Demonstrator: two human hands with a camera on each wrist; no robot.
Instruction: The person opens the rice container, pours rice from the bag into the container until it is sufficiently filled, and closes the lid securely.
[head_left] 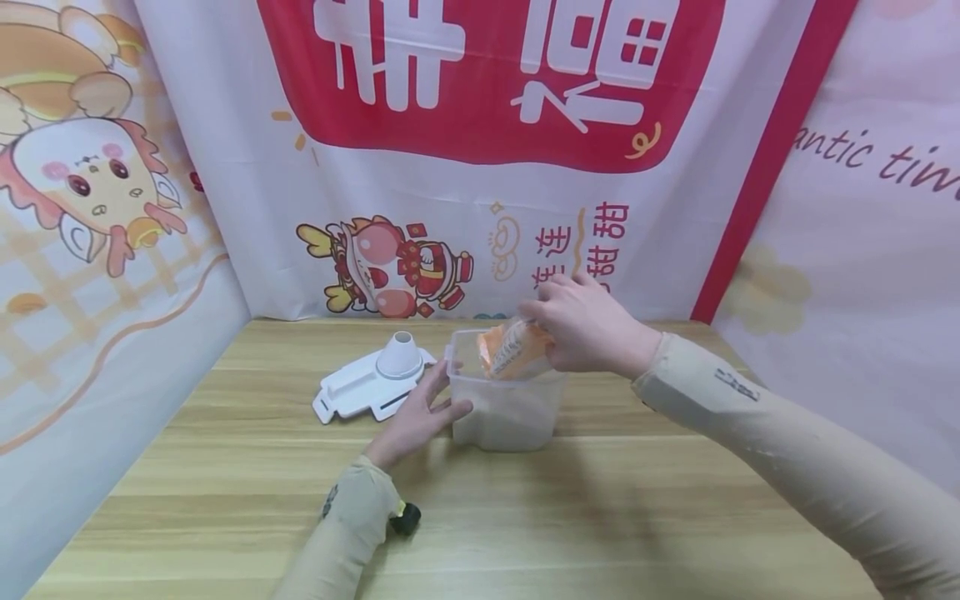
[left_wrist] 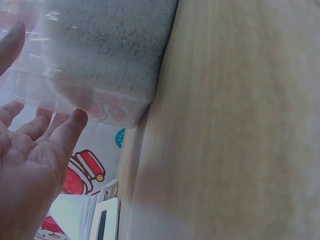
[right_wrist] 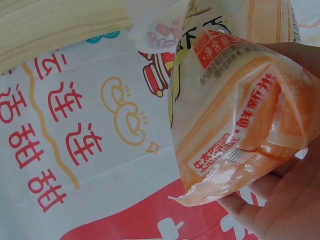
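Observation:
A clear plastic container stands on the table, and through its wall the left wrist view shows pale rice inside. My left hand rests at the container's left side, thumb and fingers spread about its corner without curling tight. Over the container's top, my right hand grips an orange and clear plastic rice bag by its upper end. In the right wrist view that rice bag is creased, with red and black printing. The bag's lower end is hidden within the container.
Left of the container lies a white lid with a cone-shaped white cup on it. A printed cloth hangs behind the wooden table, and further cloths hang at both sides.

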